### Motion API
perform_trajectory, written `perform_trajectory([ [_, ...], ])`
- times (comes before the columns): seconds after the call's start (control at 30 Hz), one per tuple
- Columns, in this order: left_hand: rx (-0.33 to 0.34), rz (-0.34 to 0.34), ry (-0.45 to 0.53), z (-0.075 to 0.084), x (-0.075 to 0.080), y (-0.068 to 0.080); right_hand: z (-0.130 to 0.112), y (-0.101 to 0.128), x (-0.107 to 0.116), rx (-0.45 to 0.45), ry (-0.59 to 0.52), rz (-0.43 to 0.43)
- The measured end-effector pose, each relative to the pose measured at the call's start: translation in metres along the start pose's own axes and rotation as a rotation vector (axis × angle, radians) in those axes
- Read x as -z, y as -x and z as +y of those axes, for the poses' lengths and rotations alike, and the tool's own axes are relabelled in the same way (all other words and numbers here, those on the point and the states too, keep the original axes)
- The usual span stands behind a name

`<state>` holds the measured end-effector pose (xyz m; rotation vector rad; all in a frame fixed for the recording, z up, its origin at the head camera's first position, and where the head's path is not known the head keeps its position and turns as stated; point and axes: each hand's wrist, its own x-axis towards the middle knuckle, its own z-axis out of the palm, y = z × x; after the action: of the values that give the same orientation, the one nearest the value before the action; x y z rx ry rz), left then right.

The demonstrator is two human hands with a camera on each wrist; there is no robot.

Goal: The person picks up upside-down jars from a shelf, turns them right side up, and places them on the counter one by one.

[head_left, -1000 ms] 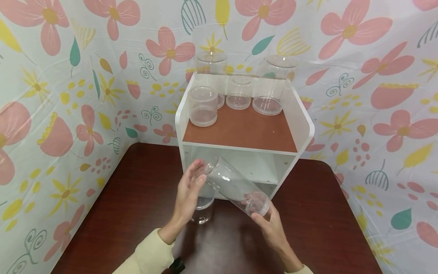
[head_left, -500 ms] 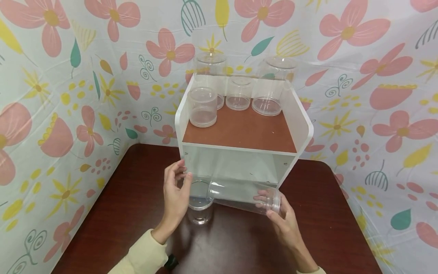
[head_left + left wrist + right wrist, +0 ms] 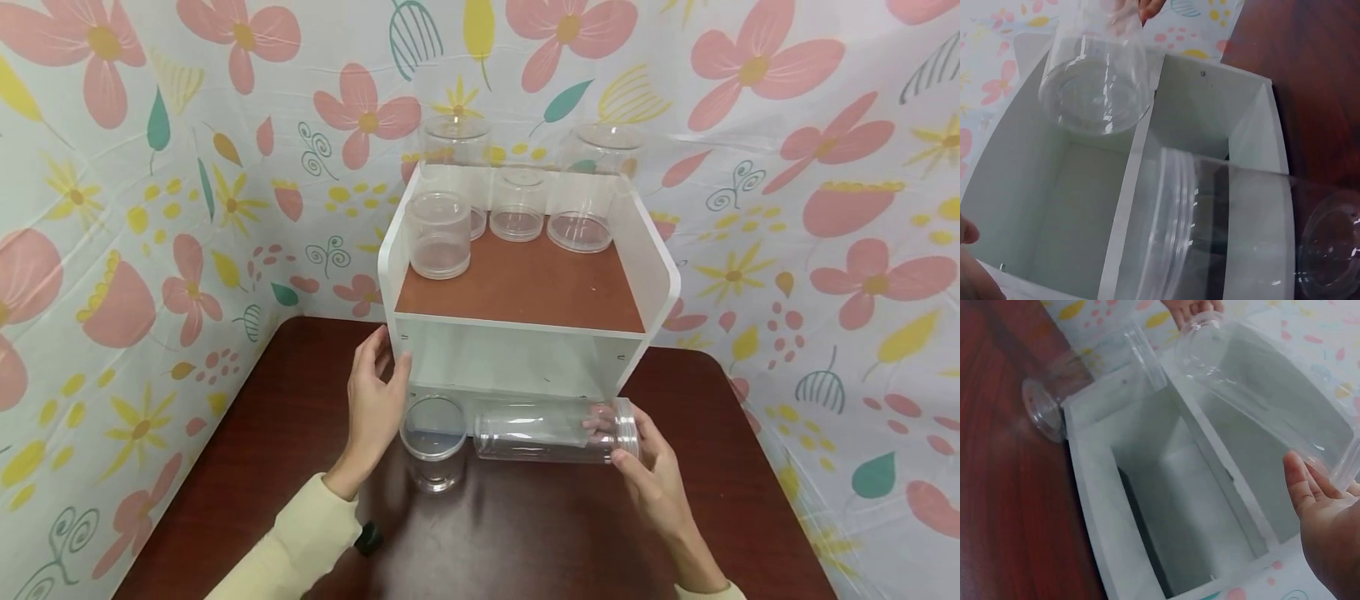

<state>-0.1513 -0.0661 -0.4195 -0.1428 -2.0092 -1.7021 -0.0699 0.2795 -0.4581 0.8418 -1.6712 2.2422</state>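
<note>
My right hand (image 3: 652, 467) grips a clear plastic jar (image 3: 551, 429) by its ringed end. The jar lies level in front of the white shelf unit's lower opening, its other end facing left. To its left, a second clear jar (image 3: 435, 454) stands upright on the table. My left hand (image 3: 375, 408) is beside that standing jar, fingers loosely bent and holding nothing, fingertips near the unit's left edge. In the right wrist view, fingers (image 3: 1297, 481) curl at the held jar (image 3: 1266, 387). The left wrist view shows its round end (image 3: 1094, 100) over the compartments.
The white shelf unit (image 3: 663, 287) stands on a dark red-brown table (image 3: 720, 467). On its brown top board (image 3: 525, 283) are several clear jars (image 3: 438, 237), mostly along the back. A flower-patterned cloth (image 3: 787, 208) hangs behind and at the sides. A small black object (image 3: 367, 537) sits by the left sleeve.
The held jar has swung from slanted to level and moved right and down with my right hand. My left hand has moved left, away from the jar's end, to the unit's left edge.
</note>
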Motion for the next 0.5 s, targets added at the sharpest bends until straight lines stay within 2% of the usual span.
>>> perform_trajectory([
  [0.13,0.033,-0.024,-0.048,0.002,-0.001,-0.008,-0.006,-0.003,0.005,0.012,0.049,0.004],
  [0.37,0.038,-0.055,-0.101,0.0,-0.003,-0.017,-0.019,-0.004,0.01,-0.143,0.374,0.1],
  [0.5,0.038,-0.06,-0.128,-0.003,-0.005,-0.021,-0.024,-0.006,0.012,-0.158,0.454,0.077],
])
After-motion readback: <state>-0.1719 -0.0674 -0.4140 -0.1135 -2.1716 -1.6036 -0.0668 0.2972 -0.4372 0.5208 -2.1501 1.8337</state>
